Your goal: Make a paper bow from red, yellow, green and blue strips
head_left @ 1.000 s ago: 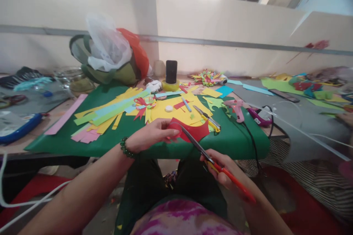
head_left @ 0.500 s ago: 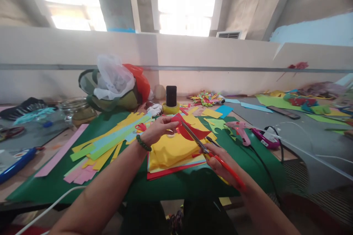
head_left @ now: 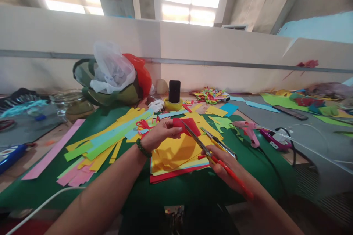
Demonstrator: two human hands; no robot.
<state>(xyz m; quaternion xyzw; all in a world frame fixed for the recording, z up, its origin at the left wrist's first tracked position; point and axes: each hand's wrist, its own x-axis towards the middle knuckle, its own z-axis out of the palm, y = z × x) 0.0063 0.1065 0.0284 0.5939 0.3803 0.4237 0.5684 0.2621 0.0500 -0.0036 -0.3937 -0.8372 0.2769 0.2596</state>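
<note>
A small piece of red paper (head_left: 193,126) is pinched between the thumb and fingers of my left hand (head_left: 165,131), which has a green bead bracelet at the wrist. My right hand (head_left: 220,161) grips scissors (head_left: 229,172) with red and yellow handles. Their blades reach up and left, with the tips against the red paper. Below both hands lies a stack of yellow paper (head_left: 176,154), with red and light sheets showing under its front edge. A utility knife (head_left: 219,142) rests just beyond my right hand.
Paper strips (head_left: 106,143) in several colours spread over the green mat (head_left: 116,191) at left. On the right are a pink glue gun (head_left: 249,132) with a cord and a purple device (head_left: 275,139). A phone (head_left: 174,91) stands upright behind, near a bag (head_left: 118,93) and glass jar (head_left: 73,104).
The red paper looks smaller and lies flatter to view; its long curved point at right no longer shows. The utility knife is more exposed. The whole view has tilted slightly downward.
</note>
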